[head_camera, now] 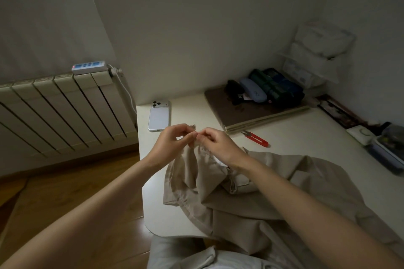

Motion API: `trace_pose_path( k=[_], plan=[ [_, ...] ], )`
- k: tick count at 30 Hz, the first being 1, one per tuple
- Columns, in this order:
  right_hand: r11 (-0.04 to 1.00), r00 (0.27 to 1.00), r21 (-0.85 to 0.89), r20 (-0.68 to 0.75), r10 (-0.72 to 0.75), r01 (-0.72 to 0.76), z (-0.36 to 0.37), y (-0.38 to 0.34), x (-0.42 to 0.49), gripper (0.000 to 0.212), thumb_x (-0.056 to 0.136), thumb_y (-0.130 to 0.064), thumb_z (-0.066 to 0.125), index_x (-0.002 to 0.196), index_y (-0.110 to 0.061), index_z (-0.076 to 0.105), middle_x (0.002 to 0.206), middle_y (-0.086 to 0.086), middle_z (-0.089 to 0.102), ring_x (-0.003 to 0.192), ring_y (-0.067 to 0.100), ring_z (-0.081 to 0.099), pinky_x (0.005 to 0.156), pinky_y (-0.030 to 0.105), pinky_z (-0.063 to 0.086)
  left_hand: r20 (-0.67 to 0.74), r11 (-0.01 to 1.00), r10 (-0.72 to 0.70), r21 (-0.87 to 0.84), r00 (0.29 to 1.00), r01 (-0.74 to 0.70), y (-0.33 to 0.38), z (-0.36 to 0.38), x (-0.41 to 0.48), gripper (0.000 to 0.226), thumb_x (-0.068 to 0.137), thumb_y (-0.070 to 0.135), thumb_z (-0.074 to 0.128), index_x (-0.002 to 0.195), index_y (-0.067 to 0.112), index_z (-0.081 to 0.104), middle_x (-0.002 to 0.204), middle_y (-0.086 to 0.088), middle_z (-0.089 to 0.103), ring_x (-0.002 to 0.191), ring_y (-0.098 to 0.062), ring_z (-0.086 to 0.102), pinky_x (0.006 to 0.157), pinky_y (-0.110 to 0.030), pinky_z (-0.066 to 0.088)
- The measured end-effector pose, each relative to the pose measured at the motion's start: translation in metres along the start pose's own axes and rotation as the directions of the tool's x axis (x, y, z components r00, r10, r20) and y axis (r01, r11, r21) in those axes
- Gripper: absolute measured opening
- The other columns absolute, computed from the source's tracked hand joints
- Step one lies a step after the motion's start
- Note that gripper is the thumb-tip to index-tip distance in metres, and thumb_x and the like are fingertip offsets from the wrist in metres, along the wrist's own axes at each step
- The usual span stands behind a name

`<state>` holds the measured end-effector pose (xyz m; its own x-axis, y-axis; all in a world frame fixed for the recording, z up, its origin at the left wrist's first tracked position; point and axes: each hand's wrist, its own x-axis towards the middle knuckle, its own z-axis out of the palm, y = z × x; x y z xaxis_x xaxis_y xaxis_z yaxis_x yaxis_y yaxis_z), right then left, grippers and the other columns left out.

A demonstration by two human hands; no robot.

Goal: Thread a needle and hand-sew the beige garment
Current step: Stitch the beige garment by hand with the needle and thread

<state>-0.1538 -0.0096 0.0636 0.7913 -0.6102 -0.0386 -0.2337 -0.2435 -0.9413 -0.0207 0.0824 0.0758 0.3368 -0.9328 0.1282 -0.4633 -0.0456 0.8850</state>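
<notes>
The beige garment (251,190) lies crumpled across the white table (306,135) and hangs over its front edge. One corner of it is lifted up between my hands. My left hand (172,140) pinches that raised bit of fabric with curled fingers. My right hand (216,141) meets it fingertip to fingertip and pinches at the same spot. The needle and thread are too small to make out in this dim view.
Red-handled thread snips (255,137) lie just right of my hands. A white phone (159,116) rests face down at the table's back left. A brown pad (251,111) carries cases and pouches. Boxes sit at the right edge. A radiator (65,107) stands left.
</notes>
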Motion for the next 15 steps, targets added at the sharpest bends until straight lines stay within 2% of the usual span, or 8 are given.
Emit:
trace_pose_path(
  k=[2,3,4,7,10,13,15],
  plan=[
    [1.0,0.999,-0.013,-0.051,0.007,-0.008,-0.007,0.004,0.0,0.02,0.096,-0.024,0.054,0.092,-0.009,0.067,0.079,-0.003,0.067,0.075,0.005,0.059,0.078,0.034,0.049,0.018,1.0,-0.007,0.023,1.0,0.006,-0.002,-0.002,-0.001,0.013,0.091,0.017,0.06,0.079,0.018,0.067,0.069,0.002,0.064,0.066,-0.004,0.059,0.071,-0.019,0.048],
    [0.999,0.997,-0.033,-0.074,0.019,-0.021,-0.012,0.006,0.001,0.017,0.094,-0.022,0.057,0.088,-0.009,0.067,0.068,-0.013,0.062,0.067,-0.002,0.055,0.077,0.03,0.048,0.028,0.999,-0.016,0.045,0.999,0.015,-0.005,-0.003,-0.001,0.013,0.091,0.017,0.059,0.079,0.018,0.066,0.069,0.002,0.063,0.066,-0.004,0.059,0.07,-0.021,0.049],
    [0.997,0.994,-0.057,-0.106,0.038,-0.044,-0.016,0.007,0.0,0.014,0.093,-0.019,0.06,0.086,-0.009,0.067,0.06,-0.016,0.056,0.062,-0.005,0.051,0.078,0.026,0.047,0.037,0.997,-0.03,0.067,0.999,0.027,-0.008,-0.004,-0.002,0.013,0.091,0.017,0.059,0.08,0.019,0.066,0.07,0.002,0.063,0.066,-0.005,0.059,0.07,-0.023,0.049],
    [0.988,0.963,-0.107,-0.256,0.083,-0.114,-0.03,0.017,-0.001,0.016,0.092,-0.018,0.06,0.089,-0.003,0.067,0.065,-0.009,0.054,0.064,0.003,0.05,0.067,0.018,0.043,0.041,0.995,-0.052,0.088,0.998,0.049,-0.016,-0.005,-0.003,0.013,0.091,0.018,0.059,0.08,0.021,0.066,0.071,0.004,0.063,0.067,-0.006,0.059,0.067,-0.02,0.049],
    [0.958,0.925,-0.172,-0.344,0.16,-0.229,-0.039,0.031,-0.002,0.018,0.094,-0.018,0.054,0.088,-0.004,0.064,0.067,-0.003,0.053,0.057,0.006,0.044,0.051,0.017,0.033,0.031,0.995,-0.055,0.082,0.998,0.052,-0.016,-0.002,-0.006,0.011,0.091,0.017,0.06,0.081,0.02,0.066,0.073,0.005,0.063,0.068,-0.003,0.06,0.064,-0.013,0.046],
    [0.918,0.893,-0.204,-0.376,0.246,-0.339,-0.04,0.045,-0.004,0.015,0.095,-0.016,0.052,0.081,-0.01,0.057,0.068,-0.003,0.05,0.06,0.009,0.045,0.05,0.019,0.03,0.041,0.988,-0.014,0.156,0.999,0.008,-0.01,0.003,-0.009,0.009,0.091,0.016,0.061,0.088,0.012,0.068,0.076,0.008,0.062,0.068,0.006,0.058,0.063,-0.008,0.044],
    [0.909,0.886,-0.207,-0.378,0.268,-0.362,-0.037,0.052,-0.004,0.018,0.095,-0.013,0.05,0.077,-0.011,0.053,0.069,-0.002,0.05,0.062,0.009,0.045,0.052,0.019,0.032,0.029,0.977,0.016,0.214,0.999,-0.022,-0.009,0.005,-0.009,0.01,0.091,0.016,0.061,0.091,0.011,0.068,0.078,0.009,0.063,0.072,0.002,0.059,0.064,-0.008,0.044]
  ],
)
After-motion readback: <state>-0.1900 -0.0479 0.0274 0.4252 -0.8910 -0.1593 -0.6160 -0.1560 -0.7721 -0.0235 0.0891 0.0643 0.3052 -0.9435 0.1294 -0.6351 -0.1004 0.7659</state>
